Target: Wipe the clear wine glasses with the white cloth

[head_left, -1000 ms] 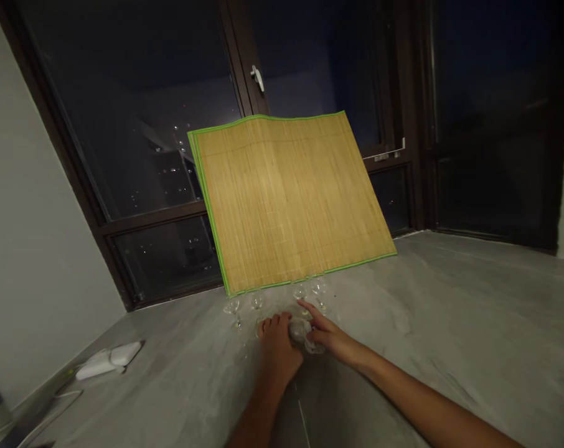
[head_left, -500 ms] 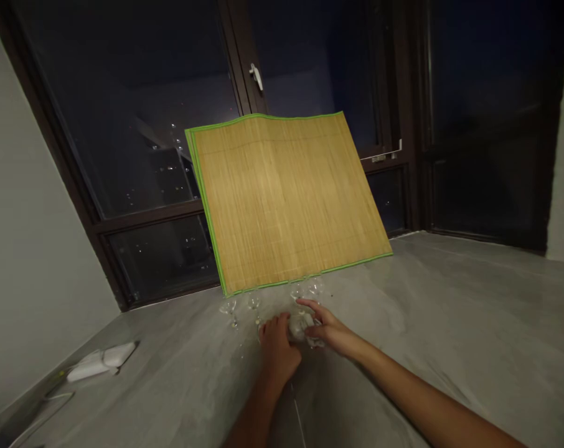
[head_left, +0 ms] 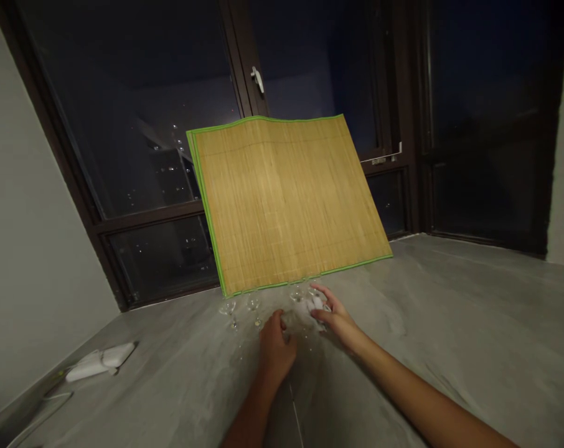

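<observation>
My left hand is curled low over the counter, its fingers closed at the side of a clear glass. That glass is blurred, and the fingers hide part of it. Between the thumb and fingers of my right hand is a crumpled whitish thing, perhaps a cloth or tissue. Its index finger stretches forward above it. Two small stemmed glasses stand to the left, beyond my left hand. Another stemmed glass is just beyond my hands, and one more is partly behind my right fingers.
A bamboo mat with green edging leans against the dark window. A white power strip or adapter with a cable lies at the left. The grey stone counter runs out to the right.
My hands have moved apart. The right hand has shifted a little right and away from me with the whitish thing, while the left stays nearly in place by the glass.
</observation>
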A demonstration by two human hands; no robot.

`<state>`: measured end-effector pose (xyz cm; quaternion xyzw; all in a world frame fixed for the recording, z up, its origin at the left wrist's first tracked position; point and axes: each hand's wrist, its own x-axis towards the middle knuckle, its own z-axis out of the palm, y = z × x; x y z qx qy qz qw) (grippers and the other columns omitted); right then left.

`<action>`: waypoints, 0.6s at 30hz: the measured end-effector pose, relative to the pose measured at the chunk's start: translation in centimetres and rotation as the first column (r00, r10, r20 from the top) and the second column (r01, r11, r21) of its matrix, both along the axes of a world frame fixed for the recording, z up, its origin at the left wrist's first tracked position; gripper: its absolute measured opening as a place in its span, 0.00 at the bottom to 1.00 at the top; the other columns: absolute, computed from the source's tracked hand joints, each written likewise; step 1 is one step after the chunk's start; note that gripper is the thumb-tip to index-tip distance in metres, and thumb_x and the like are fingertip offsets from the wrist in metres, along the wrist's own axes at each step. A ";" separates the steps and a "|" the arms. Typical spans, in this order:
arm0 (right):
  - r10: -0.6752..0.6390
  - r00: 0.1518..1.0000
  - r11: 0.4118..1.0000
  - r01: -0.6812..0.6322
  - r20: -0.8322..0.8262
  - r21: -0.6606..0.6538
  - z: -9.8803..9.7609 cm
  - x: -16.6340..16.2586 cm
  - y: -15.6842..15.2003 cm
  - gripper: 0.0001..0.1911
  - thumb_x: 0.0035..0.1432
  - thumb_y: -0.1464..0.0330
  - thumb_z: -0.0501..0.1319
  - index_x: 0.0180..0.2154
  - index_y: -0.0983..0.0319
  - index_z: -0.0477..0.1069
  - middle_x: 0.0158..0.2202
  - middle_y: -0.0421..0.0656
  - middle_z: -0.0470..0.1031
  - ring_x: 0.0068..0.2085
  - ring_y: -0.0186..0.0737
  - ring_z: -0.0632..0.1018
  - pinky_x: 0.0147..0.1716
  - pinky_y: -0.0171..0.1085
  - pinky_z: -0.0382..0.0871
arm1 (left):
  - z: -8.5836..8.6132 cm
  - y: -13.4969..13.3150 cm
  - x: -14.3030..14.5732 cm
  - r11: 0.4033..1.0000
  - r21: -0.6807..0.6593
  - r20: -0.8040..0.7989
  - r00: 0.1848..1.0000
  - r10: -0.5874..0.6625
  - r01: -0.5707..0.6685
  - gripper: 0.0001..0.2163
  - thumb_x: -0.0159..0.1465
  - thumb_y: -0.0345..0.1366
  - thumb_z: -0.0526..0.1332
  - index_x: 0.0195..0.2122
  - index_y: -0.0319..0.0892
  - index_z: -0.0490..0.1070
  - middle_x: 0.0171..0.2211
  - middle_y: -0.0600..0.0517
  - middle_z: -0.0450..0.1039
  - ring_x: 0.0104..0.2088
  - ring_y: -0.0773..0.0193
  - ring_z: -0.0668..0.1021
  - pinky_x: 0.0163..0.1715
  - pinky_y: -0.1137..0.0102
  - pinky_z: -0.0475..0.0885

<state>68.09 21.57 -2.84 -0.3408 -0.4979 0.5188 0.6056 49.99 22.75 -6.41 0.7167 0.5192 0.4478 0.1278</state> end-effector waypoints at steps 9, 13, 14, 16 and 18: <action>-0.322 0.946 0.933 0.324 -0.041 0.155 0.9 0.8 0.3 0.40 0.46 0.64 0.63 0.61 0.59 0.52 0.31 0.37 0.70 0.23 0.32 0.67 0.23 0.32 0.61 | 0.2 0.3 1.2 0.987 -0.059 0.394 0.912 -0.113 0.147 0.12 0.54 0.33 0.62 0.39 0.44 0.67 0.32 0.55 0.68 0.30 0.66 0.72 0.32 0.71 0.68; -0.412 0.911 0.889 0.400 0.007 0.224 1.4 0.4 -0.6 0.36 0.49 0.64 0.61 0.59 0.60 0.55 0.34 0.40 0.70 0.29 0.38 0.71 0.29 0.35 0.66 | -0.8 0.7 1.7 0.932 -0.138 0.587 0.786 -0.195 0.334 0.17 0.54 0.41 0.66 0.43 0.44 0.66 0.37 0.52 0.70 0.31 0.66 0.73 0.28 0.72 0.70; -0.443 0.896 0.868 0.422 0.024 0.261 1.5 0.3 -0.9 0.34 0.50 0.64 0.61 0.59 0.60 0.57 0.34 0.41 0.70 0.32 0.39 0.72 0.32 0.36 0.67 | -0.9 0.7 1.8 0.916 -0.151 0.607 0.766 -0.210 0.371 0.19 0.54 0.42 0.66 0.45 0.44 0.67 0.38 0.51 0.70 0.31 0.65 0.74 0.28 0.72 0.70; -0.497 0.866 0.821 0.450 0.051 0.352 1.7 0.2 -1.6 0.30 0.52 0.65 0.60 0.57 0.59 0.59 0.34 0.41 0.70 0.35 0.41 0.73 0.37 0.38 0.68 | -0.9 0.5 1.5 0.900 -0.158 0.595 0.766 -0.243 0.407 0.20 0.54 0.42 0.66 0.47 0.44 0.68 0.40 0.49 0.72 0.33 0.64 0.75 0.32 0.70 0.71; -0.533 0.842 0.773 0.446 0.082 0.451 1.6 0.2 -2.1 0.27 0.54 0.66 0.59 0.56 0.59 0.61 0.37 0.42 0.71 0.36 0.41 0.73 0.39 0.38 0.68 | -0.3 0.3 0.6 0.909 -0.125 0.515 0.809 -0.284 0.399 0.20 0.52 0.37 0.67 0.47 0.44 0.71 0.42 0.48 0.73 0.40 0.60 0.75 0.41 0.66 0.71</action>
